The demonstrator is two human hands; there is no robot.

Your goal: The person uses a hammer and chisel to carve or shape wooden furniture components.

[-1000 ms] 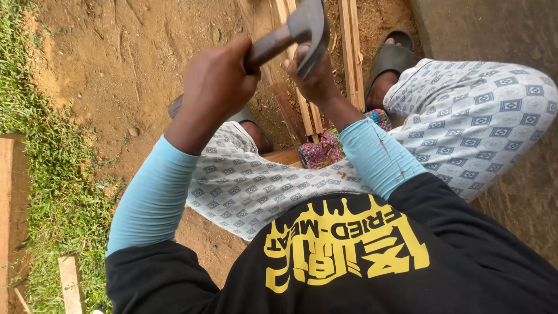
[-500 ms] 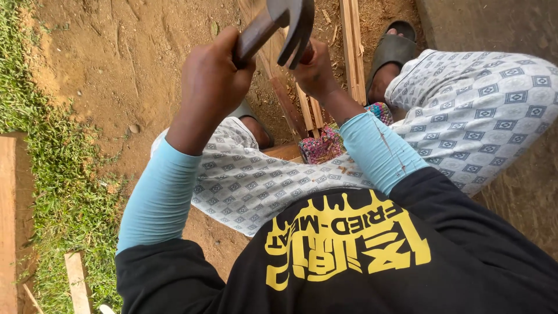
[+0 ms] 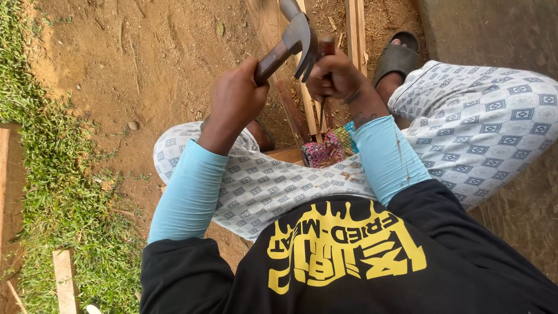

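Left hand (image 3: pixel 235 99) clamped round a claw hammer (image 3: pixel 293 40) — raised to strike; right hand (image 3: pixel 337 78) closed, steadying a wooden strip (image 3: pixel 308 110) upright.

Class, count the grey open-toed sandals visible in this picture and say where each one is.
2. One grey sandal is at the top right, beside the patterned trouser leg. A second sandal's strap peeks out under the left forearm, mostly hidden.
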